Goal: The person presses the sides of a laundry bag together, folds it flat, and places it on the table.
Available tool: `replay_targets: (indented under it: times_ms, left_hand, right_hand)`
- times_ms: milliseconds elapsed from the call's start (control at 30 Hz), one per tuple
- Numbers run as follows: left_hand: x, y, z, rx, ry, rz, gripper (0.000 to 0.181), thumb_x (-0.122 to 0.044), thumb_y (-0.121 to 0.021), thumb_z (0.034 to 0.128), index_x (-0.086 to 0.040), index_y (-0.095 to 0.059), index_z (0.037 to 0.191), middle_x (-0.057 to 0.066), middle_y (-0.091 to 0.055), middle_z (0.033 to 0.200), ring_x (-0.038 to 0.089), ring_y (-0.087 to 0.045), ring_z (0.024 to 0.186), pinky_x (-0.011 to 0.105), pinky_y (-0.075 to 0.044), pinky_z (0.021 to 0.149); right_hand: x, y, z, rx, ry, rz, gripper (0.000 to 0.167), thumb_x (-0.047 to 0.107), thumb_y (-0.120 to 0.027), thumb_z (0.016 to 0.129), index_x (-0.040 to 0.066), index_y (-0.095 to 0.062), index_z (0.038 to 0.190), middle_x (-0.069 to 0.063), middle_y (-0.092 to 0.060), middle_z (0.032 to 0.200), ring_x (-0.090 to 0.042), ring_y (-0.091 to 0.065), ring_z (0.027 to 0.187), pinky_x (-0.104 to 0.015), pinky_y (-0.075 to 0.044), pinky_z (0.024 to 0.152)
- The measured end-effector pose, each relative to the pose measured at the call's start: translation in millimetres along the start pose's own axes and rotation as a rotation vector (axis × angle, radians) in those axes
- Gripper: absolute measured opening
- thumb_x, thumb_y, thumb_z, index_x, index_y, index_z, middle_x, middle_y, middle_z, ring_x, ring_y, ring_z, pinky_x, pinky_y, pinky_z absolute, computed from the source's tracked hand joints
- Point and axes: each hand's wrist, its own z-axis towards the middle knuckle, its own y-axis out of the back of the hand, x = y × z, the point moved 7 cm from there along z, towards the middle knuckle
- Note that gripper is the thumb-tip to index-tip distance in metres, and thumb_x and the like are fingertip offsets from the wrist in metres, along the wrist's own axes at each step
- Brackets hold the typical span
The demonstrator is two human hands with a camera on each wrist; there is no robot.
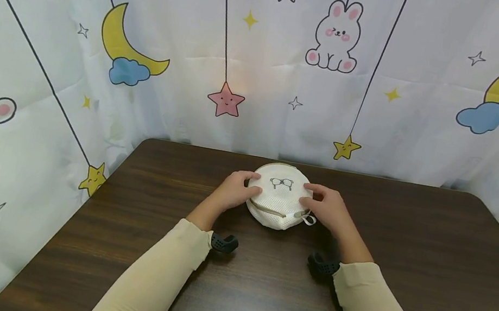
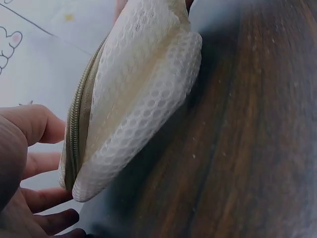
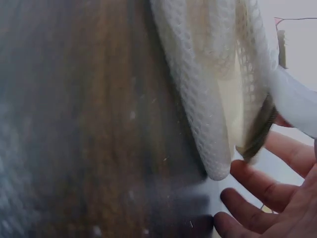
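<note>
A round white mesh laundry bag (image 1: 278,196), printed with a pair of glasses, lies near the table's far edge. Its beige zipper (image 2: 75,124) runs round the rim, and a white loop (image 1: 308,219) hangs at the front right. On the left side, my left hand (image 1: 235,190) grips the rim between thumb and fingers. My right hand (image 1: 327,207) holds the opposite side, its thumb and index finger over the edge. Mesh folds fill much of both wrist views. Whatever is inside the bag cannot be made out.
The dark brown wooden table (image 1: 264,301) extends to both sides and toward me. Behind it hangs a white curtain (image 1: 275,61) with cartoon moons, stars and rabbits. Dark wrist devices (image 1: 225,244) sit below each hand.
</note>
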Motion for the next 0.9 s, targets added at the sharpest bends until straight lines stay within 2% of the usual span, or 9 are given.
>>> replay_targets:
  times_ms: [67, 167, 300, 433, 533, 633, 767, 900]
  left_hand:
    - [-0.4, -0.6, -0.1, 0.006, -0.013, 0.035, 0.047, -0.028, -0.064, 0.0933, -0.01, -0.059, 0.137, 0.012, -0.048, 0.148, 0.029, -0.039, 0.141, 0.046, -0.034, 0.114]
    - [-2.4, -1.5, -1.2, 0.014, -0.035, 0.071, 0.049, -0.027, -0.064, 0.0934, -0.008, -0.058, 0.138, 0.013, -0.043, 0.153, 0.031, -0.035, 0.144, 0.047, -0.031, 0.116]
    - [-9.9, -1.5, -2.9, 0.006, -0.099, 0.078, 0.048, -0.021, -0.065, 0.0924, -0.009, -0.058, 0.138, 0.008, -0.035, 0.159, 0.028, -0.03, 0.147, 0.047, -0.031, 0.116]
    - [-17.3, -4.1, -4.3, 0.023, -0.153, 0.074, 0.042, -0.021, -0.064, 0.0935, -0.018, -0.061, 0.135, 0.001, -0.039, 0.157, 0.024, -0.03, 0.147, 0.046, -0.03, 0.117]
    - [-19.7, -9.5, -5.0, 0.074, -0.153, 0.105, 0.043, -0.031, -0.063, 0.0942, -0.022, -0.061, 0.136, 0.001, -0.04, 0.156, 0.024, -0.029, 0.148, 0.049, -0.028, 0.117]
    - [-21.5, -14.9, -5.8, 0.12, -0.151, 0.162, 0.051, -0.04, -0.065, 0.0922, -0.021, -0.057, 0.139, 0.004, -0.034, 0.159, 0.025, -0.025, 0.15, 0.05, -0.026, 0.118]
    - [-22.9, -20.7, -6.2, 0.149, -0.156, 0.237, 0.056, -0.04, -0.068, 0.0908, -0.019, -0.056, 0.141, 0.007, -0.03, 0.161, 0.027, -0.02, 0.151, 0.052, -0.025, 0.118]
    - [-23.6, -25.1, -5.6, 0.151, -0.15, 0.281, 0.055, -0.038, -0.071, 0.0901, -0.018, -0.057, 0.14, 0.009, -0.029, 0.161, 0.03, -0.02, 0.151, 0.053, -0.026, 0.117]
  right_hand:
    - [-2.2, -2.0, 1.3, 0.015, -0.004, -0.04, 0.054, 0.031, -0.065, 0.093, 0.012, -0.054, 0.143, -0.022, -0.052, 0.141, -0.037, -0.051, 0.124, -0.052, -0.045, 0.098]
    - [-1.9, -3.2, 2.4, 0.027, 0.01, -0.084, 0.055, 0.031, -0.065, 0.093, 0.011, -0.054, 0.143, -0.022, -0.045, 0.147, -0.04, -0.043, 0.134, -0.056, -0.04, 0.104]
    - [7.2, -2.6, 1.9, 0.012, 0.086, -0.105, 0.056, 0.024, -0.066, 0.091, 0.007, -0.052, 0.143, -0.019, -0.035, 0.155, -0.042, -0.029, 0.143, -0.061, -0.031, 0.11]
    - [18.7, -5.6, 0.0, 0.034, 0.175, -0.092, 0.056, 0.019, -0.064, 0.091, 0.013, -0.051, 0.145, -0.01, -0.027, 0.162, -0.038, -0.022, 0.148, -0.061, -0.029, 0.111]
    - [25.9, -10.8, -1.8, 0.084, 0.216, -0.104, 0.053, 0.024, -0.062, 0.093, 0.017, -0.052, 0.144, -0.007, -0.026, 0.163, -0.036, -0.017, 0.151, -0.062, -0.027, 0.112]
    - [28.7, -15.2, -2.9, 0.125, 0.224, -0.131, 0.05, 0.031, -0.063, 0.095, 0.018, -0.055, 0.142, -0.007, -0.026, 0.162, -0.036, -0.015, 0.151, -0.064, -0.025, 0.113]
    - [27.9, -19.6, -2.9, 0.156, 0.212, -0.162, 0.05, 0.032, -0.064, 0.094, 0.015, -0.056, 0.141, -0.012, -0.027, 0.162, -0.04, -0.019, 0.149, -0.063, -0.027, 0.112]
    - [28.0, -22.6, -3.2, 0.183, 0.197, -0.175, 0.051, 0.03, -0.066, 0.094, 0.012, -0.056, 0.141, -0.015, -0.027, 0.161, -0.044, -0.022, 0.147, -0.064, -0.029, 0.11]
